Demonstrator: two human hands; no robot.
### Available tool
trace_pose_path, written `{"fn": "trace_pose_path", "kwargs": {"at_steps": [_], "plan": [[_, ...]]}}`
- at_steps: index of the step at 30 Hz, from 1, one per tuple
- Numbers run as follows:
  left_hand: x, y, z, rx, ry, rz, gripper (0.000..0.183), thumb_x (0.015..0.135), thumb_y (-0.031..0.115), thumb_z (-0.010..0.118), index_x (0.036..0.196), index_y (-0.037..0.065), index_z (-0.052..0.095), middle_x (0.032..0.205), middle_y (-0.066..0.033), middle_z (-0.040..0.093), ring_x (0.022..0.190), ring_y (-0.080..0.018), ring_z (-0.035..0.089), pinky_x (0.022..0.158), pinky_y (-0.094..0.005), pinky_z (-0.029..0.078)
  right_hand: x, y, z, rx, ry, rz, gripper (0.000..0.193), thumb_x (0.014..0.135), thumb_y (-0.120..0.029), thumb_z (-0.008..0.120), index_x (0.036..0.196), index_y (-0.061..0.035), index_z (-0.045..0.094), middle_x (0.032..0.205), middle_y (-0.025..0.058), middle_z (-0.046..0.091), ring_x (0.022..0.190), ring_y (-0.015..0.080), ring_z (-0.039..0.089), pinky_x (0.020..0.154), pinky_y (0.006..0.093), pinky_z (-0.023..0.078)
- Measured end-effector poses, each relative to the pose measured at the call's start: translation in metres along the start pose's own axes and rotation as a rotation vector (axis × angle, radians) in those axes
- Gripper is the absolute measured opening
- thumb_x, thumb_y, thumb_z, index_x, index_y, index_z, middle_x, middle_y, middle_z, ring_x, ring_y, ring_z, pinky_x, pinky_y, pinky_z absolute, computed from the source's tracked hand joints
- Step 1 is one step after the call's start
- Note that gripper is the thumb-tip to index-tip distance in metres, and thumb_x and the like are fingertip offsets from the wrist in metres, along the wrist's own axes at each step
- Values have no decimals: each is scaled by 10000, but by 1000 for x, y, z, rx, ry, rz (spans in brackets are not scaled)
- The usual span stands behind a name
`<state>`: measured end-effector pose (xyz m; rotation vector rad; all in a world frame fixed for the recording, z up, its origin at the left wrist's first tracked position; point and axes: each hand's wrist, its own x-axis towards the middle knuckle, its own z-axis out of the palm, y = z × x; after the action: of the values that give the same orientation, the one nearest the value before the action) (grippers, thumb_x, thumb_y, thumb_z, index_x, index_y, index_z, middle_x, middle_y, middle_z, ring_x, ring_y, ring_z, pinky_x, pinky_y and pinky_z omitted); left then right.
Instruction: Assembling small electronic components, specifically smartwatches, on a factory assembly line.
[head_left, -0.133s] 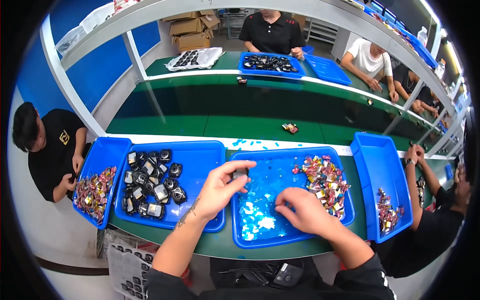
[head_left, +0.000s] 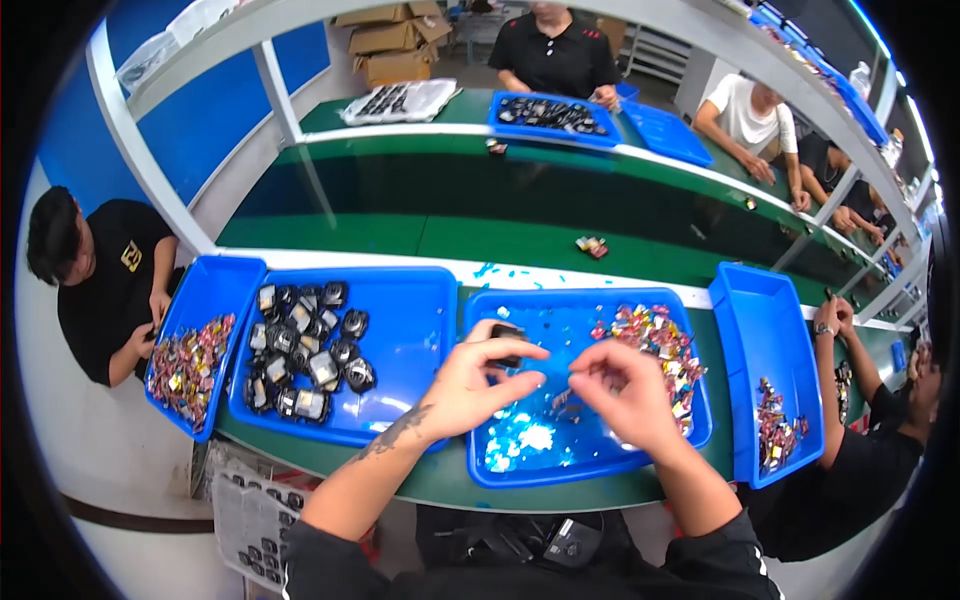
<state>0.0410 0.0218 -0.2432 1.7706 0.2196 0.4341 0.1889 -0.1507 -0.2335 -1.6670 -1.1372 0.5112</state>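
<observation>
My left hand (head_left: 482, 392) is closed around a small black device (head_left: 509, 338), which is partly hidden behind the fingers. It looks like the black housings in the tray to the left. Close to its fingertips, my right hand (head_left: 632, 398) is pinched, thumb against forefinger; whatever it may hold is too small or hidden to make out. Both hands are above a blue tray (head_left: 560, 472). Its bottom is strewn with shiny blue film pieces (head_left: 520, 440), and a heap of small pink, yellow and silver parts (head_left: 655, 345) fills its right side.
Left of me, a blue tray (head_left: 410, 300) holds several black housings (head_left: 322, 368); a narrower bin (head_left: 232, 275) holds more small parts. Another blue bin (head_left: 755, 320) stands at right. Beyond runs a green belt (head_left: 470, 242) carrying a few parts. Co-workers sit around, and a white frame rises overhead.
My right hand has risen from the film pieces toward my left fingertips. My left hand has shifted right with the black device, which is now turned differently. The view has tilted slightly.
</observation>
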Motion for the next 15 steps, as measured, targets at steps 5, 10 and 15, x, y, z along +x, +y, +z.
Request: {"fn": "trace_pose_path", "kwargs": {"at_steps": [5, 10, 15], "plan": [[7, -4, 19, 40, 42, -2, 222, 783, 227, 793, 950, 89, 743, 988, -60, 566, 878, -165, 597, 666, -274, 489, 9, -12, 9, 410, 89, 147, 104, 874, 1, 674, 934, -4, 589, 849, 24, 645, 761, 43, 608, 682, 172, 497], [5, -8, 19, 126, 82, 6, 182, 784, 225, 786, 885, 78, 752, 983, -82, 577, 878, -203, 619, 669, -307, 500, 10, -1, 18, 436, 98, 174, 93, 885, 0, 662, 935, -12, 583, 835, 30, 644, 741, 56, 617, 660, 179, 501], [0, -14, 25, 323, 157, 92, 162, 759, 168, 785, 866, 55, 746, 1013, -108, 616, 920, -257, 643, 754, -349, 506, 6, 1, 24, 191, 93, 86, 103, 880, 3, 659, 925, -2, 566, 797, 55, 651, 708, 85, 641, 626, 210, 511]]}}
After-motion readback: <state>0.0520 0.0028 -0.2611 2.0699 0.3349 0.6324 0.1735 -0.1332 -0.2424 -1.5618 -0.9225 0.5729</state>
